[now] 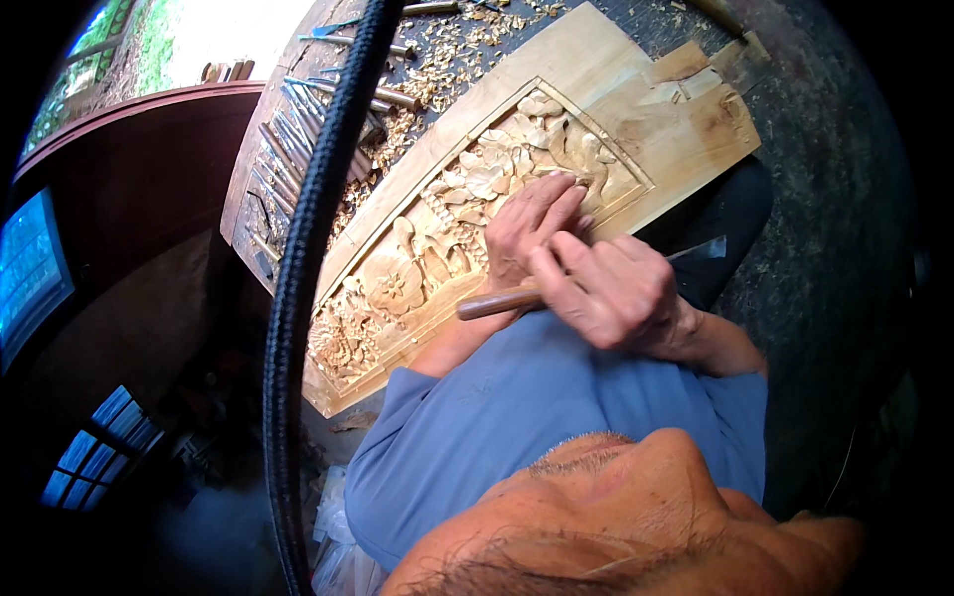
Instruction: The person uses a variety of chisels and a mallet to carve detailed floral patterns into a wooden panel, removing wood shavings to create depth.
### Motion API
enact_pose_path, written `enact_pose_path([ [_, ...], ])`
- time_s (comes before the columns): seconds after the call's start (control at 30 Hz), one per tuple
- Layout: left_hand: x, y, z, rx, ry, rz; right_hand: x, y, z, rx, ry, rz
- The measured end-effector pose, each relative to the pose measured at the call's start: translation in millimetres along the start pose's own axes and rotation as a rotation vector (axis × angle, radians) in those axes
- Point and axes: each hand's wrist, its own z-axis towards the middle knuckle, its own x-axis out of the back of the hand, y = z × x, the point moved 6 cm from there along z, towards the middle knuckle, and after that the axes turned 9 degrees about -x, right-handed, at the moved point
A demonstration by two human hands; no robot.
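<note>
Carved panel (pixel 477 179): slantwise on the surface (pixel 651 30), floral relief (pixel 393 283) facing up.
Left hand (pixel 532 228): over the relief — fingers close together; whether pinching anything, I cannot tell.
Right hand (pixel 608 288): just beside the left, fingers wrapped around a chisel (pixel 497 302) — blade pointing right.
Loose tools (pixel 298 139): along the surface's left edge, beside wood shavings (pixel 447 62).

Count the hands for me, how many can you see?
2. The left hand is over the carving; the right hand, in front of it, holds a chisel. No others show, though dark edges could hide some.
</note>
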Motion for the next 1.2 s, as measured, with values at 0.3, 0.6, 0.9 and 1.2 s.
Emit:
enact_pose_path([
  [0.3,-44,15,48,-0.091,-0.254,0.043,15,23,-31,-0.257,0.075,0.063],
  [0.6,-31,14,1,0.256,-0.394,-1.033,14,44,-18,-0.248,0.104,0.052],
  [0.9,-16,-2,-3,0.541,0.891,-0.789,-36,6,40,0.087,0.001,0.186],
  [1.2,16,18,3,0.567,0.730,-0.603,-51,-22,44,-0.084,0.084,0.274],
])
